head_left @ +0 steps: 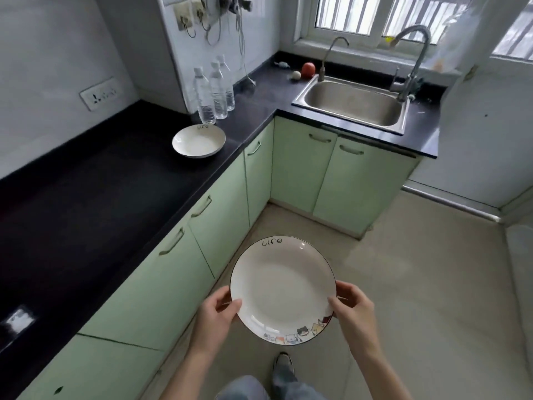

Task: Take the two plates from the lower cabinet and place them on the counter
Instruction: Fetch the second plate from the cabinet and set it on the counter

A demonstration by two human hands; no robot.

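I hold a white plate (281, 287) with "Life" lettering and cartoon cats on its rim, level above the floor in front of the green lower cabinets (178, 287). My left hand (215, 316) grips its left rim and my right hand (353, 308) grips its right rim. A second matching white plate (199, 140) rests on the black counter (86, 203), just in front of the water bottles. All cabinet doors in view are shut.
Three clear water bottles (215, 89) stand at the counter's corner. A steel sink (353, 102) with two taps lies to the right under the window, with a tomato (308, 69) and a small pale ball beside it. Beige floor stretches to the right.
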